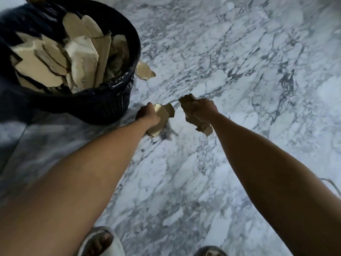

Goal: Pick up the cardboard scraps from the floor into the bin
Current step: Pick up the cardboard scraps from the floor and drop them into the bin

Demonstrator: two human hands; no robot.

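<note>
Nearest the camera, my two sandalled feet point(99, 242) are standing on the white, grey-veined marble floor point(239, 52), and both bare forearms are reaching down and forward. My left hand point(147, 112) is clenching a wad of cardboard scraps point(162, 115), its fingers curled round several torn pieces. My right hand point(202, 109) is gripping its own bundle of scraps point(191, 119) in a closed fist, with pieces sticking out above and below. I am judging that both loads are bunched this tightly so nothing drops on the way across to the bin point(110, 104) (it is just beside my left hand). The bin, lined with a black bag, is already holding upright torn cardboard sheets point(84, 58), nearly filling it. Beyond it, one loose scrap point(144, 72) is lying on the floor against the bin's far side, not yet collected. The room is looking dim, with only floor in sight.
</note>
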